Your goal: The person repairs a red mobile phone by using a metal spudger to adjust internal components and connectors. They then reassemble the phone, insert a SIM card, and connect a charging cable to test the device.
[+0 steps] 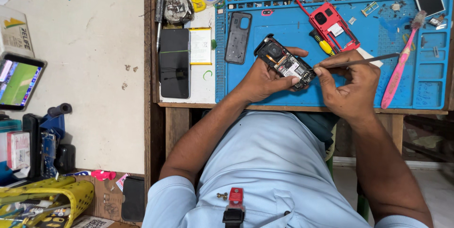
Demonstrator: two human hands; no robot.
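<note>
Two hands meet over the blue mat [293, 93], at its near edge. Your left hand [262, 79] is clenched around the opened phone [283, 62], holding it tilted above the mat with its board facing up. Your right hand [352, 86] pinches thin tweezers [364, 61], the tip touching the phone's near end.

Just beyond the phone on the mat lie a red frame [333, 27] and a yellow-handled screwdriver [322, 43]; left of it, a dark back cover [238, 36]. A pink toothbrush [399, 67] lies toward the mat's right side.

If the tip slips, it could scratch the board or flick a small part into the clutter. The phone is only hand-held, so a loosened grip could let it twist under the tweezers.
</note>
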